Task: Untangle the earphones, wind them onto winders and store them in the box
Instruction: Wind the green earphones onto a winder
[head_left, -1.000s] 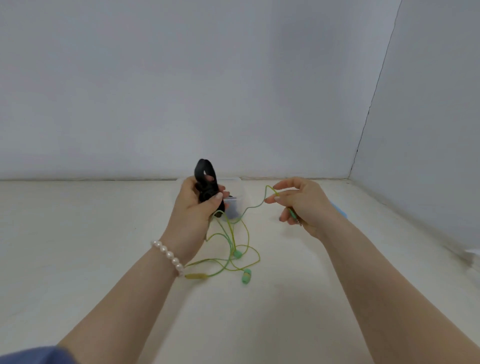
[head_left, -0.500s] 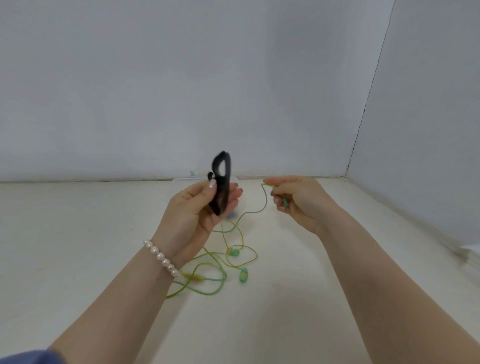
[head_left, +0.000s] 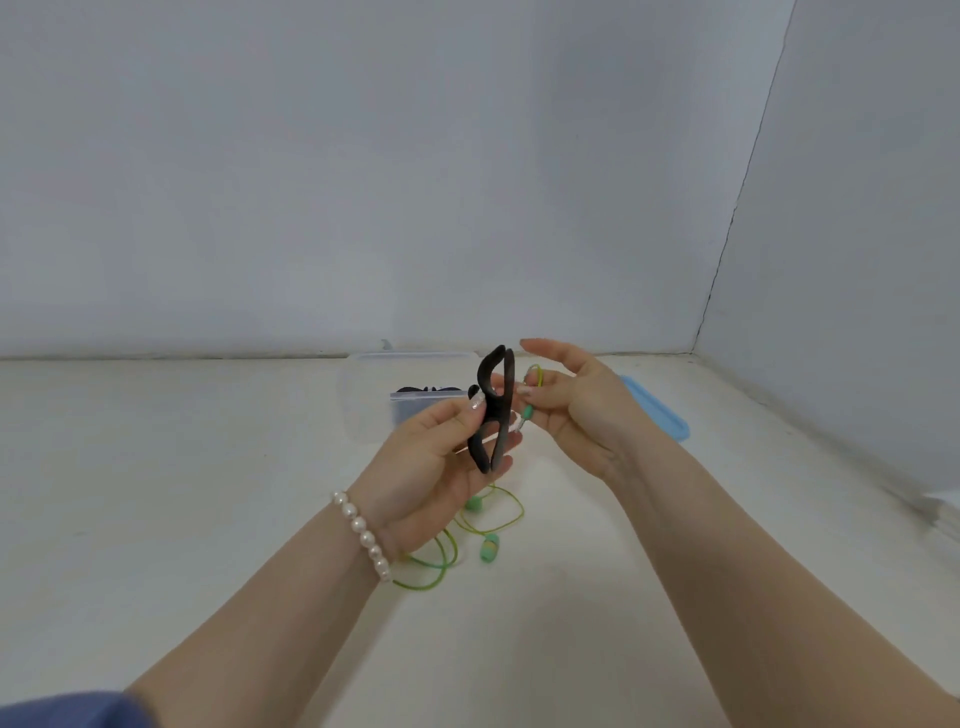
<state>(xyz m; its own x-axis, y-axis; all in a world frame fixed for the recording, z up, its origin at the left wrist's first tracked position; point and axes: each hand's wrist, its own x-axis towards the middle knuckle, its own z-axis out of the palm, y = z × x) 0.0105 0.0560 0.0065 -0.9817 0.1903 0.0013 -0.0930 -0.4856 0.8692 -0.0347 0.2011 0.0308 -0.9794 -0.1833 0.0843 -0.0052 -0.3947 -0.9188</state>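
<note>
Green earphones (head_left: 483, 525) lie mostly loose on the table (head_left: 156, 493), nothing wound yet. Left hand (head_left: 436, 467) pinches the black winder (head_left: 493, 410) upright; right hand (head_left: 571, 410) pinches the plug end (head_left: 525, 415) just beside it. Winding and storing in the clear box (head_left: 363, 395) remain; its blue lid (head_left: 660, 410) lies apart.

The winder (head_left: 493, 410) is black. The earphones (head_left: 488, 548) are green with a yellow-green cord. The box (head_left: 363, 395) is see-through, its lid (head_left: 660, 410) light blue. The bracelet (head_left: 363, 535) has white pearls. The sleeve (head_left: 62, 712) is blue.
</note>
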